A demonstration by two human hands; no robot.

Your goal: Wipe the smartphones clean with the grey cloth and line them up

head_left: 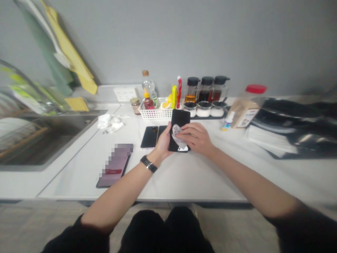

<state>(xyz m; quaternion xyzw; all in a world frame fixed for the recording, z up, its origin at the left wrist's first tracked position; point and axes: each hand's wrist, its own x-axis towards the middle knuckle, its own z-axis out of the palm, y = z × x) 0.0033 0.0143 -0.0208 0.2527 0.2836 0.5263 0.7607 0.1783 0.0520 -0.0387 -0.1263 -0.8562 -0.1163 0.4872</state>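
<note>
My left hand grips a black smartphone by its left edge, with the thumb along the side and the screen facing me. In my right hand a crumpled whitish wipe is pinched and pressed against the lower half of that screen. Behind my left hand, a second dark phone lies flat on the counter, and another dark phone beside it is partly covered by the hand. Nearer the front edge, left of my forearm, rests a larger phone with a lit, pinkish, partly pixelated screen.
Crumpled tissues lie near the sink at left. A white basket of condiments, a rack of sauce bottles and seasoning jars line the wall. A small spray bottle and a red-lidded jar stand right.
</note>
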